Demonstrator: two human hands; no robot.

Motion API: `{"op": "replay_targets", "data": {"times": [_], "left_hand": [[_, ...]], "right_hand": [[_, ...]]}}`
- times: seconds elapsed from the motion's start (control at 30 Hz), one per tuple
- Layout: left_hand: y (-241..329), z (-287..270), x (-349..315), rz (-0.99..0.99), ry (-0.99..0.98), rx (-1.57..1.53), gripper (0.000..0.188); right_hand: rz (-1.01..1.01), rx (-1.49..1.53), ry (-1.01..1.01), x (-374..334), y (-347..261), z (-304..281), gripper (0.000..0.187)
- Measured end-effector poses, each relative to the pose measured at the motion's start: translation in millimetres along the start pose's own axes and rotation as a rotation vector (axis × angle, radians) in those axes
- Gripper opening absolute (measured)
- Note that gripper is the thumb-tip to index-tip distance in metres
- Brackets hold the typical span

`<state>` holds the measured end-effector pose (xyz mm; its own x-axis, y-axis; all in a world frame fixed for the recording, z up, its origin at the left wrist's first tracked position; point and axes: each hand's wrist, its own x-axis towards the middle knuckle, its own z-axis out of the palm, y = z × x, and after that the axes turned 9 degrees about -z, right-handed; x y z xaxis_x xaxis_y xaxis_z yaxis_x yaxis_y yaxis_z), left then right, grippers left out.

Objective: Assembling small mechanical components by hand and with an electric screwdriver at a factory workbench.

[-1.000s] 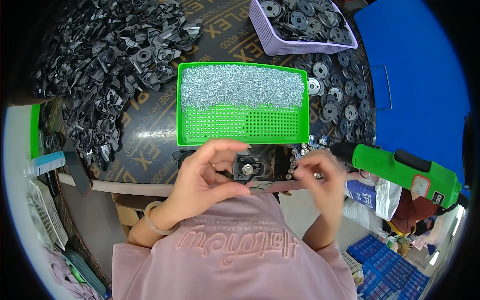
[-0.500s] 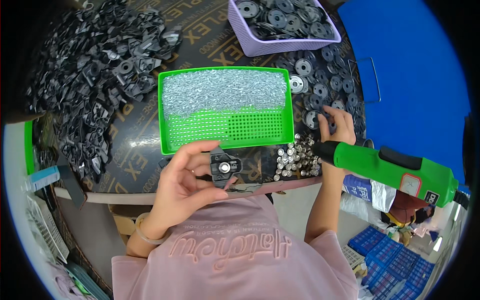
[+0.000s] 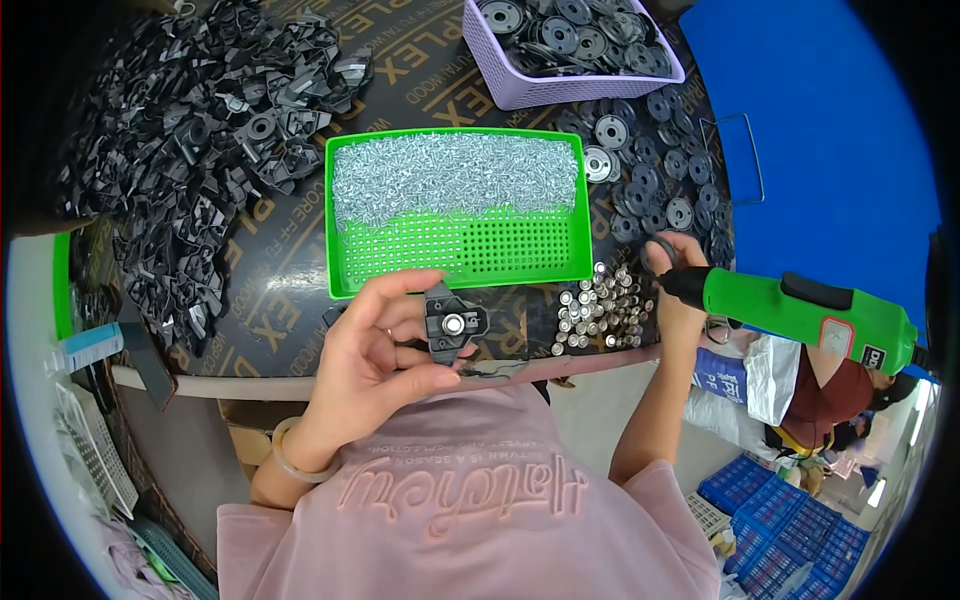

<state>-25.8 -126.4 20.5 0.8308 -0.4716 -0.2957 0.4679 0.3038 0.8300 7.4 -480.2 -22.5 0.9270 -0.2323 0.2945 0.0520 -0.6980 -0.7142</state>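
While the left hand [image 3: 372, 362] grips a black plastic part [image 3: 438, 326] by its sides near the table's [image 3: 265, 335] front edge, below the green tray [image 3: 333, 230], the right hand [image 3: 682, 312], partly hidden behind the green power screwdriver [image 3: 755, 299], pinches a dark disc [image 3: 655, 258] beside small metal pieces [image 3: 598, 312].

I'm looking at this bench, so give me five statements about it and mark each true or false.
1. The left hand holds a black part. True.
2. The right hand is empty. False: its fingers hold a dark disc.
3. The purple basket contains dark discs. True.
4. The green tray is filled evenly with small silver pieces. False: they lie along its far side, leaving the near side bare.
5. The power tool is right of the tray. True.
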Motion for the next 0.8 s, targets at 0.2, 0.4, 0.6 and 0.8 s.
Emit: {"op": "replay_targets", "data": {"times": [0.2, 0.4, 0.6, 0.8], "left_hand": [[3.3, 2.8, 0.9, 0.046, 0.034, 0.006, 0.074], [4.3, 4.3, -1.7, 0.022, 0.02, 0.06, 0.07], [2.5, 1.8, -4.6, 0.006, 0.035, 0.083, 0.07], [-1.9, 1.2, -1.9, 0.03, 0.055, 0.141, 0.07]], "right_hand": [[0.381, 0.236, -0.188, -41.8, -47.2, -32.1, 0.018], [0.218, 0.661, -0.294, -50.0, -105.8, 14.7, 0.029], [0.199, 0.751, -0.443, -36.4, -144.1, 44.1, 0.017], [0.073, 0.572, -0.563, -37.3, -138.2, 59.3, 0.014]]}}
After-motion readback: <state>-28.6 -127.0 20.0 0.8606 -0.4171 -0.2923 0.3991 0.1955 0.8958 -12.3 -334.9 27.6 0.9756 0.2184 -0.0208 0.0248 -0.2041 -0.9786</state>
